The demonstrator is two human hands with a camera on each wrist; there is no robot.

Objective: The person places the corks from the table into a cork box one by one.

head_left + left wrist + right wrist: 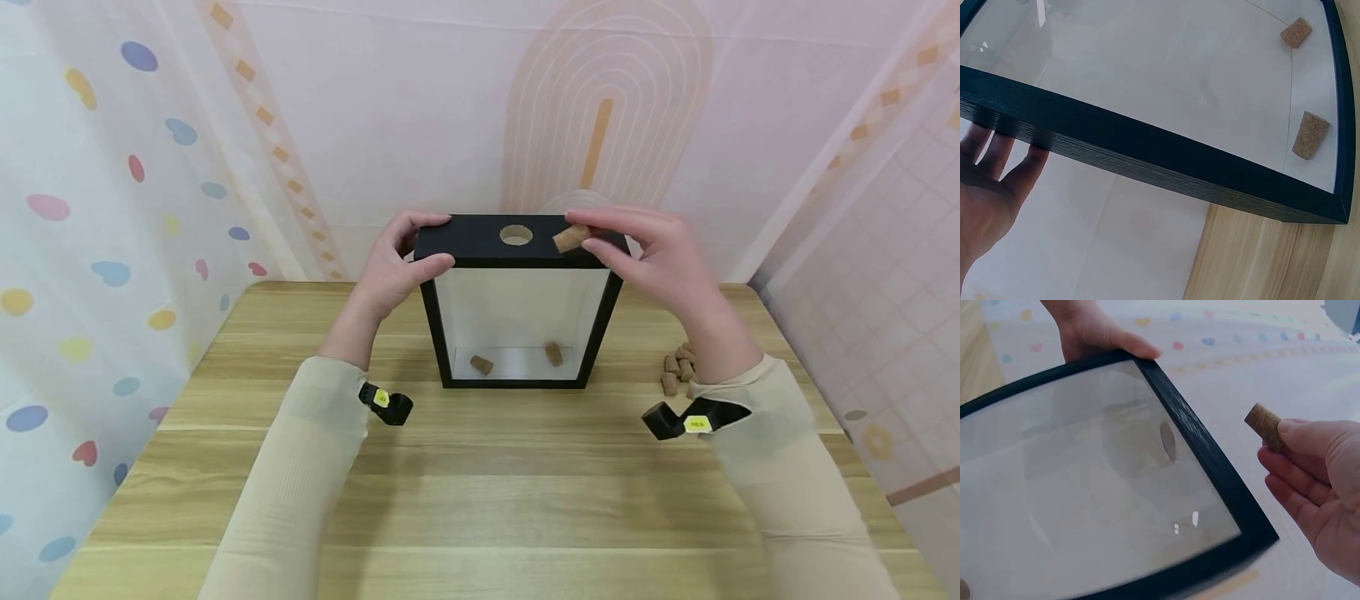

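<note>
A black-framed glass box [452, 333] stands upright on the wooden table [480, 492], with a round hole [516, 235] in its top. My left hand [401, 262] grips the box's top left corner, thumb in front and fingers on top. My right hand [645, 250] pinches a cork [571, 238] just above the top, right of the hole. The cork [1264, 427] shows between thumb and fingers of my right hand [1316, 481] in the right wrist view. Two corks [482, 364] [553, 353] lie on the box floor; the left wrist view shows the corks [1310, 134] [1295, 32] through the glass.
A small pile of loose corks [678, 367] lies on the table right of the box, by my right wrist. Patterned curtain walls close in the table at the back and both sides. Bare wood stretches in front of the box.
</note>
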